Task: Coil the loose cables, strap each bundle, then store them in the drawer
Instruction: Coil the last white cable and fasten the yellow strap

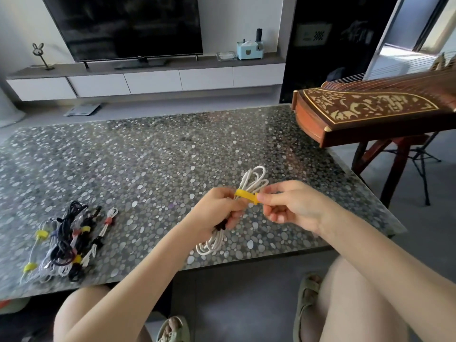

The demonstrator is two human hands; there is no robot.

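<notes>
Grips coiled white cable (pixel 255 180) at its waist with curled left hand (pixel 218 209) above pebble-patterned table (pixel 148 156), pinches end of yellow strap (pixel 243 194) with right hand (pixel 293 206); judged light, limp, springy, best held mid-bundle.

Bright daylight came from the upper right, that corner was washed out, pale glare lay on the table (pixel 187 134), shadows were soft, edges looked bent.

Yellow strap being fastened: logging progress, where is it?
Head view, right of centre: yellow strap wraps the white cable coil in the left hand, its end pinched by the right hand.
</notes>
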